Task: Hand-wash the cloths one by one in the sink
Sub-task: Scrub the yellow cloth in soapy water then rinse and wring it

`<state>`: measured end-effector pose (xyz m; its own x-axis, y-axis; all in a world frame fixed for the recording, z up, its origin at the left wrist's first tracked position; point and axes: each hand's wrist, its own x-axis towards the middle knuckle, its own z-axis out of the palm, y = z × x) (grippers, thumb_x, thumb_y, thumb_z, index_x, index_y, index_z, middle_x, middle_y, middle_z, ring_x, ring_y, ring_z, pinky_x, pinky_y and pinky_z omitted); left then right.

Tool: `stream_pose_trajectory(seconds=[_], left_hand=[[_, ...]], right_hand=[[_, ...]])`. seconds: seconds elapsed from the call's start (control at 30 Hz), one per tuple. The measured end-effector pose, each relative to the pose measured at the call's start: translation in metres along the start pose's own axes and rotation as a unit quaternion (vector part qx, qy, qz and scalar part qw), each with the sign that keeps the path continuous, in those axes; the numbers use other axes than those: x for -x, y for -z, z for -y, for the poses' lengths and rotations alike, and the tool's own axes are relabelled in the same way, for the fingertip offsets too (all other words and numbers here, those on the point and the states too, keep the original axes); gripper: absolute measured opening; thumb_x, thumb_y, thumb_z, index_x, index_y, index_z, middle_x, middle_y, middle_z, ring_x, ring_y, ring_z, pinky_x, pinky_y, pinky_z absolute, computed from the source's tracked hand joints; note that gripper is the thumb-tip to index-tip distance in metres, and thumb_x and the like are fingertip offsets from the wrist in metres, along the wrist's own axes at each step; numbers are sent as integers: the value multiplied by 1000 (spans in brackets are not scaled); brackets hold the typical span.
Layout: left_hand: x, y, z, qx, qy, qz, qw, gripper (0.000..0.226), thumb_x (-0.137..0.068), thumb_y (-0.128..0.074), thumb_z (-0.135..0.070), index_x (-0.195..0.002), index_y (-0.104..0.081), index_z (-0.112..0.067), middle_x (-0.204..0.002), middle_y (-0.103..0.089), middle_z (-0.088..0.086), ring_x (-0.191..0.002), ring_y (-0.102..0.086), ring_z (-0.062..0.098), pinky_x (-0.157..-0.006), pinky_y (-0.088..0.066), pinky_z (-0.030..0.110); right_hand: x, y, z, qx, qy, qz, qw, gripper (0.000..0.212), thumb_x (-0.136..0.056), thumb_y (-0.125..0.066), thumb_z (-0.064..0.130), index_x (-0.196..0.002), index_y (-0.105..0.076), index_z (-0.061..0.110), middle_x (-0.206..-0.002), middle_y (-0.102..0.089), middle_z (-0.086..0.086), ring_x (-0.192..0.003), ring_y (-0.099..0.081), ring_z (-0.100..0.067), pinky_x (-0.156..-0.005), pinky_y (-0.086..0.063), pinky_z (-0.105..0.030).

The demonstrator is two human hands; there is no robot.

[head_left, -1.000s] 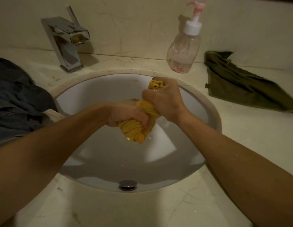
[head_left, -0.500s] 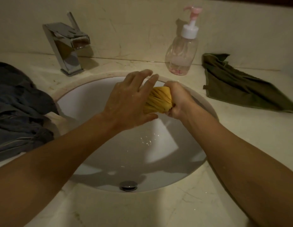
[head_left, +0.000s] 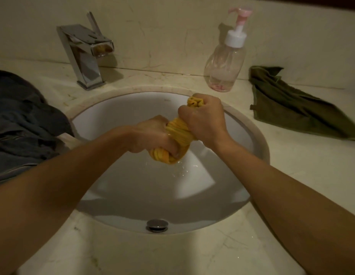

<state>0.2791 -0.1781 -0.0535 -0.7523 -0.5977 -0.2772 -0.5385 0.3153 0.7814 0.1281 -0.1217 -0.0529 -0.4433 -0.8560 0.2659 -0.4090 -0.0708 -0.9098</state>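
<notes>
Fists, two: left hand [head_left: 150,135], right hand [head_left: 204,120] clench one yellow cloth [head_left: 179,132] over one sink [head_left: 133,187]

Home bathrm: sink [head_left: 260,139], faucet [head_left: 84,56], soap dispenser [head_left: 225,62]

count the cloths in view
3: a twisted yellow cloth over the white sink, an olive-green cloth on the marble counter's right, a dark blue-grey cloth heap on its left, perhaps hiding more

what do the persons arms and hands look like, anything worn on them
The left forearm and right forearm are bare, with no sleeves in view. The left hand and right hand wear no gloves, and no watch, band or ring shows, though the light is dim.
</notes>
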Motion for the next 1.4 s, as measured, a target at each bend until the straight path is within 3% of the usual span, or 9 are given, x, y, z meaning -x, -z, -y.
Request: stream_pose_trajectory(seconds=[0.2, 0.43, 0.67, 0.83, 0.97, 1.07, 1.2, 1.27, 1.4], left_hand=[[2, -6, 2, 103, 25, 116, 988, 40, -37, -80, -21, -75, -71, -13, -71, -70, 1, -67, -68, 15, -59, -54, 26], [-5, -8, -4, 41, 2, 32, 999, 25, -66, -87, -11, -85, -70, -16, -76, -70, -2, -72, -68, 12, -63, -53, 24], [-5, -7, -1, -7, -66, -91, 994, 47, -62, -92, -25, -102, -68, -27, -91, -73, -6, -81, -70, 9, -69, -57, 27], [-17, -20, -1, -267, -179, -320, 891, 93, -71, -82, -49, -147, -42, -14, -143, -48, 8, -125, -52, 29, -97, -51, 46], [-20, -48, -10, -386, -143, -353, 840, 120, -66, -79, -65, -154, -25, -5, -158, -31, 17, -136, -41, 41, -92, -51, 58], [-26, -46, -7, -387, -150, -365, 833, 111, -63, -85, -52, -150, -33, -6, -146, -49, 17, -113, -60, 42, -74, -56, 51], [-30, -32, -11, -256, -111, -257, 925, 30, -72, -69, -42, -95, -60, -26, -84, -68, -5, -76, -69, 23, -60, -50, 31], [-27, -26, -10, -104, -61, -133, 984, 22, -66, -80, -35, -79, -66, -24, -73, -69, -6, -69, -69, 14, -58, -54, 29], [-16, -14, -9, 63, -62, 30, 996, 22, -68, -86, -11, -65, -67, -23, -63, -64, -7, -57, -62, 6, -55, -49, 21]], right_hand=[[7, 4, -1, 41, 83, 41, 995, 39, -68, -65, 10, -51, -32, 20, -51, -28, 7, -52, -28, -13, -48, -24, -29], [-1, 17, -2, 73, 96, 38, 992, 14, -86, -74, 26, -80, -75, 13, -74, -71, 4, -71, -67, -15, -66, -57, -40], [-7, 20, 0, 111, 113, 23, 987, 36, -84, -70, 39, -78, -64, 5, -75, -65, -11, -73, -64, -29, -66, -54, -50], [-16, 27, 0, 82, 1, -89, 993, 32, -84, -60, 35, -73, -61, 6, -62, -57, -2, -67, -60, -24, -70, -54, -49], [-16, 32, -3, 27, -99, -111, 989, 27, -77, -61, 43, -72, -67, 16, -69, -67, -4, -79, -68, -30, -80, -58, -55], [-16, 29, -4, -10, -142, -81, 986, 25, -64, -60, 49, -64, -67, 25, -69, -67, -7, -83, -71, -37, -78, -58, -62], [-13, 24, -2, 89, -27, -66, 993, 26, -78, -65, 32, -60, -53, 18, -57, -52, 0, -61, -56, -23, -61, -50, -43], [-10, 23, -2, 120, 21, -46, 991, 25, -80, -67, 25, -63, -55, 11, -55, -47, 5, -56, -49, -16, -54, -42, -38], [-5, 23, 2, 105, 67, 3, 992, 25, -77, -68, 19, -58, -53, 12, -54, -48, 5, -55, -47, -12, -51, -37, -31]])
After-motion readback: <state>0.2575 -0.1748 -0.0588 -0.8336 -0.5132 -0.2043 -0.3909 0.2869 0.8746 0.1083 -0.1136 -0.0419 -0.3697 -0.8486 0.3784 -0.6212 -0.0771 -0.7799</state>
